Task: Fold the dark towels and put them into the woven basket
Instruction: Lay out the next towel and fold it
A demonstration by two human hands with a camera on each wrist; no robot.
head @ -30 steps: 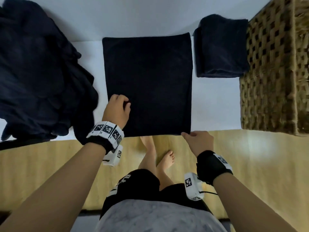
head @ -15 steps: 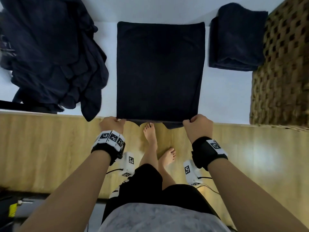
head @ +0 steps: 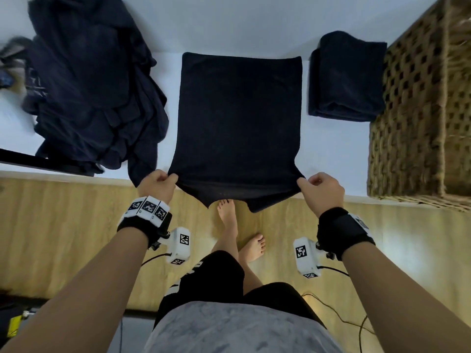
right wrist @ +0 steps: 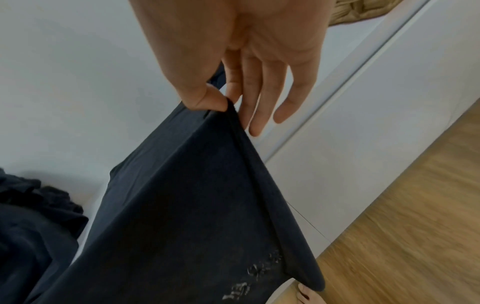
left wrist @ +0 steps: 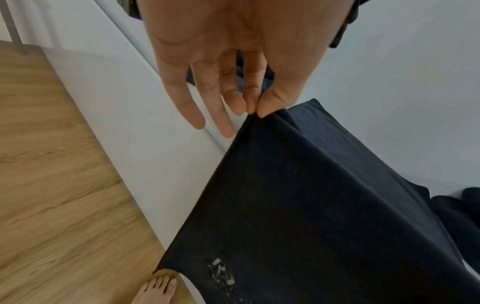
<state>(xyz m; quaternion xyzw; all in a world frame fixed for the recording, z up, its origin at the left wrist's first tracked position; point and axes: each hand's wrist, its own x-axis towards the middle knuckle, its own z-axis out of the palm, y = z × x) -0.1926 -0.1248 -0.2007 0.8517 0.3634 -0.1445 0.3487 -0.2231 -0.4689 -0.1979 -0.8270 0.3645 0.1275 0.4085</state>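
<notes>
Dark towel (head: 237,123), near corners pinched by left hand (head: 156,186), right hand (head: 322,192).

— What's around, besides the work itself?
— A white table (head: 336,149) against a white wall (head: 242,19). Below it, a light wood-grain floor (head: 56,225).
— Anything on the floor?
— Two bare feet (head: 228,215), one ahead of the other, just under the table's near edge. A thin black cable (head: 341,319) trails over the boards at the right.
— Clothing?
— Black shorts (head: 211,281) with white lettering, and a grey shirt (head: 242,329) at the bottom of the head view
</notes>
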